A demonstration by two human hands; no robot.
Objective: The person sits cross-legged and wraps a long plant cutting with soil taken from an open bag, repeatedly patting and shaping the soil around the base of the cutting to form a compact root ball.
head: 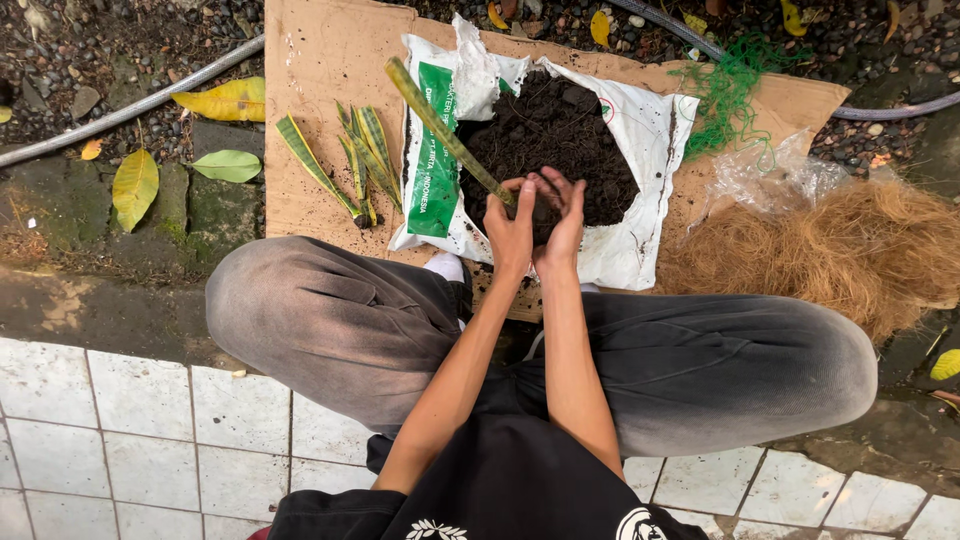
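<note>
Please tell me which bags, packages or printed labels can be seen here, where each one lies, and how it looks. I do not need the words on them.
Soil bag: on the cardboard, ahead of both hands; white plastic, torn open, full of dark soil.
Green label panel: on the bag's left flap; a tall green rectangle with white print.
Small round mark: on the bag's upper right flap; red and green.
Clear plastic bag: right of the soil bag; crumpled, see-through, unprinted.

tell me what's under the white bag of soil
The white bag lies on a sheet of cardboard, which shows around it. The part beneath the bag is covered. Both hands cup soil above it.
</note>
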